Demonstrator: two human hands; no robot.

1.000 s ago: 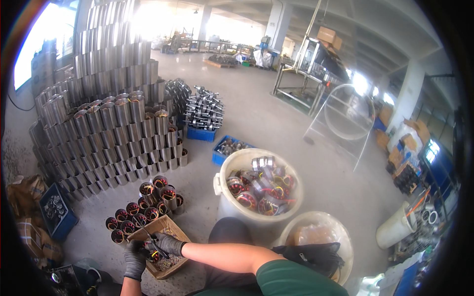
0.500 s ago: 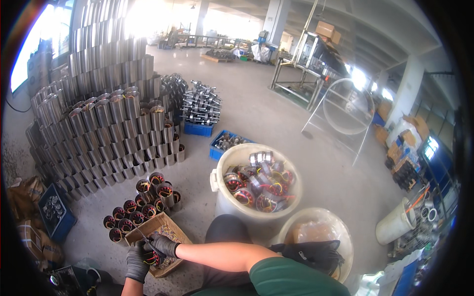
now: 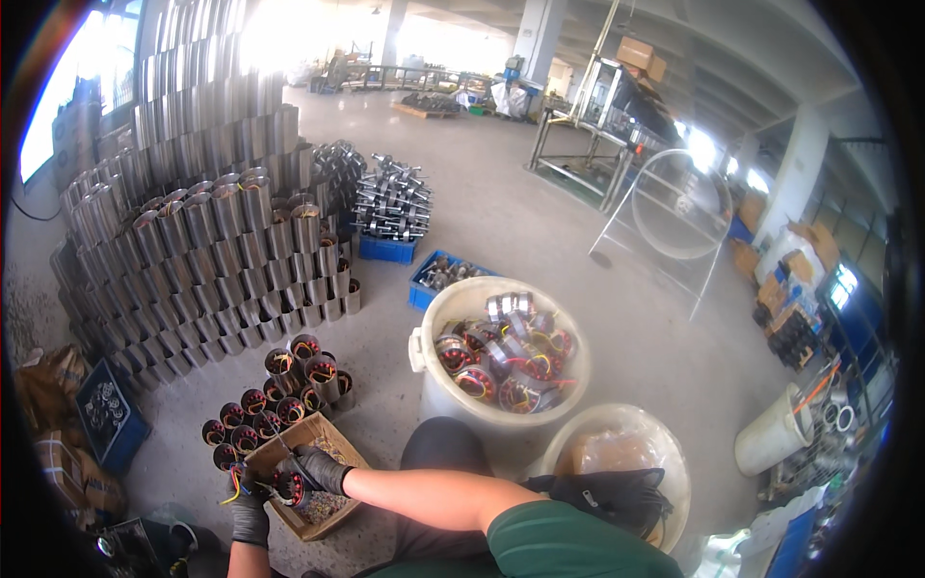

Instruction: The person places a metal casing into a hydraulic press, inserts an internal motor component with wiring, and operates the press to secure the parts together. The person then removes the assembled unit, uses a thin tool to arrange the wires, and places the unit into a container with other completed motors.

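A motor stator with red-tipped windings hangs over a wooden box. My left hand, in a dark grey glove, is closed on its left side, and yellow and blue wires stick out past that hand. My right hand, gloved the same way, reaches across from the right, closed around a slim metal hand tool whose exact kind is too small to make out. Small coloured scraps cover the bottom of the box. Beyond the box stand several metal motor cylinders with wired windings inside.
A large white tub of stators stands ahead. Right of it is another white tub with plastic and a black bag. Stacked steel cylinders rise at the left. Blue crates of shafts sit farther off.
My left hand has moved left and slightly down, and the stator has turned so its ring and loose wires show more. The right hand stays near the same spot.
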